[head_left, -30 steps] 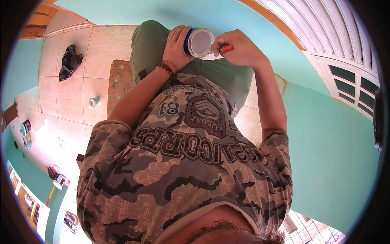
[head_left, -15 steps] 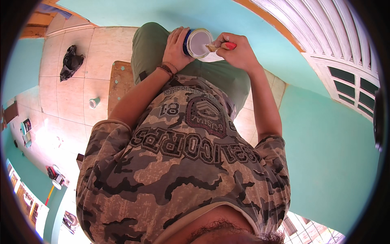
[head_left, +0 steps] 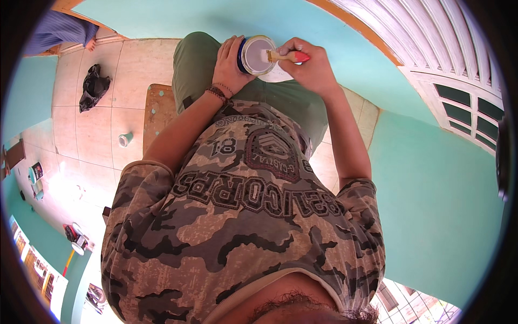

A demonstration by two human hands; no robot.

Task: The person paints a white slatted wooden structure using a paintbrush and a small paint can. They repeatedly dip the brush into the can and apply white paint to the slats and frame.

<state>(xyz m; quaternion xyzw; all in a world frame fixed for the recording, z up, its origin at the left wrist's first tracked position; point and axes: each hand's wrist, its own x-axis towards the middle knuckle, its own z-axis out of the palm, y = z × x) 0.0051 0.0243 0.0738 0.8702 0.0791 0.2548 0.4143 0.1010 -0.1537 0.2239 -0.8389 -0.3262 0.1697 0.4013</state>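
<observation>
My left hand [head_left: 231,66] is wrapped around the side of a paint can [head_left: 258,60], a round tin with a dark blue outside and pale whitish paint within. The can is tilted so its opening shows. In my right hand [head_left: 310,66] is a paintbrush [head_left: 295,56] with a red-tipped handle, pinched between thumb and fingers. Its bristles point left, over the can's opening near the right side of the rim. Whether they touch the paint I cannot tell. Both hands are above my lap, in front of my green trousers [head_left: 197,70].
Turquoise walls [head_left: 431,200] stand ahead and to the right, with a white louvred shutter [head_left: 453,32]. On the tiled floor at left are a black plastic bag [head_left: 94,88], a small cup [head_left: 125,140] and a paint-spotted wooden board [head_left: 157,110]. Another person's leg [head_left: 62,33] shows at upper left.
The brush has shifted left, its bristles now further over the can's opening. The can has moved slightly left. Another person's leg and foot have come into view at upper left.
</observation>
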